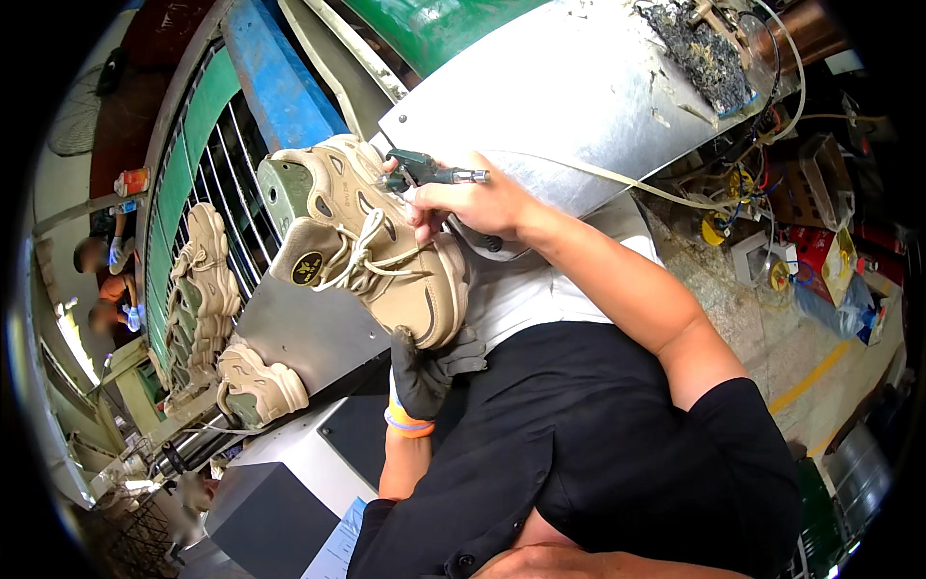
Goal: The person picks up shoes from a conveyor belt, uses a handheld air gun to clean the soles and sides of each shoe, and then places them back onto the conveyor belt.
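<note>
The right hand (pixel 477 203) grips a green spray gun (pixel 424 174), its nozzle at the upper of a beige sneaker (pixel 376 241). The left hand (pixel 424 372) (in a dark glove) closes on the sneaker's toe from below. More sneakers (pixel 207 289) lie on the conveyor (pixel 222 154) beside.

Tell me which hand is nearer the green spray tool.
Right. The bare right hand grips the green spray tool above the beige shoe; the gloved left hand is below, supporting the shoe's sole.
</note>
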Available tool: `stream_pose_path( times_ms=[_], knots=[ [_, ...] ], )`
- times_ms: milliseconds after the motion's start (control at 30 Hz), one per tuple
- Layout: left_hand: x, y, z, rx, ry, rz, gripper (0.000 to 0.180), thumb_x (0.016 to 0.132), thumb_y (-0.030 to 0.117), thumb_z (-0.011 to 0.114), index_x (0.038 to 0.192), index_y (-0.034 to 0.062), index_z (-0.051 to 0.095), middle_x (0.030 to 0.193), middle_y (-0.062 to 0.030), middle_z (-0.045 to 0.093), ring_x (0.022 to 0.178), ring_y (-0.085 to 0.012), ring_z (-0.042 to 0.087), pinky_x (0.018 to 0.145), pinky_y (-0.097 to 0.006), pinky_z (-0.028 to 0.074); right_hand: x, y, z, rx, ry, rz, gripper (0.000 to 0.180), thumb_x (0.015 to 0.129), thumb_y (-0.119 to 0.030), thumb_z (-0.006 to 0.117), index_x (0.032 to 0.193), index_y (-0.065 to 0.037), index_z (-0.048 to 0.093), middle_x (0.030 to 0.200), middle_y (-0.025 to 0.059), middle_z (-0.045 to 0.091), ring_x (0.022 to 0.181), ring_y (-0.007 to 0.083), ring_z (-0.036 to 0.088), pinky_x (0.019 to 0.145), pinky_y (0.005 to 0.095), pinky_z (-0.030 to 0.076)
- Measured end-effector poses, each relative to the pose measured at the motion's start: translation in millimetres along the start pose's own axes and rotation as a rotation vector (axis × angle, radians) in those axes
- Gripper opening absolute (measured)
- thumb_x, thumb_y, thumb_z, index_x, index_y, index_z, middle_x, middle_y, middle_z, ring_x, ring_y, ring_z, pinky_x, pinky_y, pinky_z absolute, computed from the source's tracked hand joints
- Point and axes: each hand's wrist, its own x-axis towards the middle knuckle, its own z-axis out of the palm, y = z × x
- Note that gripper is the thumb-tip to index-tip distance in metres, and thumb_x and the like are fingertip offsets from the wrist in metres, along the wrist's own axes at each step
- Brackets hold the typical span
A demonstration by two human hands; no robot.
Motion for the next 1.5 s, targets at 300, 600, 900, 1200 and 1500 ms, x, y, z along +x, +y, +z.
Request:
stream_pose_path(
  times_ms=[300, 600, 900, 1200, 1500],
  knots=[
    [3.4, -3.6, -10.1, -0.076, -0.130, 0.015, 0.076, 0.096, 0.060, 0.032, 0.133, -0.0056, 0.044, 0.113, -0.0249, 0.062, 0.100, -0.0386, 0.065, 0.084, -0.049, 0.056, -62.8, -1.2, 3.3, 0.036, 0.058, 0.127, 0.044, 0.086, -0.006, 0.052, 0.129, 0.003, 0.048, 0.067, 0.0053, 0.055, 0.055, 0.0108, 0.053, 0.054, 0.0277, 0.046],
    [19.5, 2.8, 27.7, -0.058, -0.170, -0.080, 0.078, 0.094, 0.065, 0.033, 0.136, -0.0001, 0.042, 0.118, -0.0240, 0.060, 0.105, -0.0376, 0.063, 0.086, -0.050, 0.055, -115.5, -17.7, 10.0, -0.171, 0.126, 0.150, 0.040, 0.087, -0.008, 0.053, 0.126, 0.001, 0.048, 0.065, 0.0025, 0.052, 0.052, 0.0077, 0.050, 0.051, 0.0252, 0.045],
    [55.0, 13.1, 89.0, -0.100, -0.477, -0.160, 0.089, 0.092, 0.071, 0.024, 0.143, -0.0007, 0.032, 0.128, -0.0251, 0.055, 0.111, -0.0340, 0.061, 0.095, -0.044, 0.050, -121.4, -60.7, 13.2, -0.327, 0.259, 0.154, 0.039, 0.087, -0.006, 0.053, 0.125, 0.002, 0.048, 0.068, 0.0014, 0.052, 0.050, 0.0055, 0.047, 0.049, 0.0229, 0.042],
    [93.0, 10.7, 108.3, -0.308, -0.484, -0.091, 0.075, 0.094, 0.067, 0.029, 0.123, 0.0028, 0.054, 0.121, -0.0185, 0.061, 0.108, -0.0266, 0.062, 0.094, -0.039, 0.051, -129.3, -30.9, 17.2, -0.644, 0.466, -0.129, 0.038, 0.083, -0.006, 0.060, 0.119, 0.001, 0.049, 0.066, 0.0044, 0.054, 0.057, 0.0079, 0.048, 0.055, 0.0267, 0.039],
    [127.9, 37.1, 109.0, -0.120, -0.639, 0.105, 0.063, 0.097, 0.054, 0.035, 0.124, -0.0008, 0.050, 0.108, -0.0134, 0.060, 0.096, -0.0194, 0.059, 0.084, -0.031, 0.048, -101.5, -13.5, -6.5, -0.377, 0.415, -0.078, 0.036, 0.087, -0.006, 0.057, 0.122, 0.002, 0.053, 0.077, 0.0054, 0.064, 0.063, 0.0102, 0.061, 0.060, 0.0261, 0.050]
  ],
)
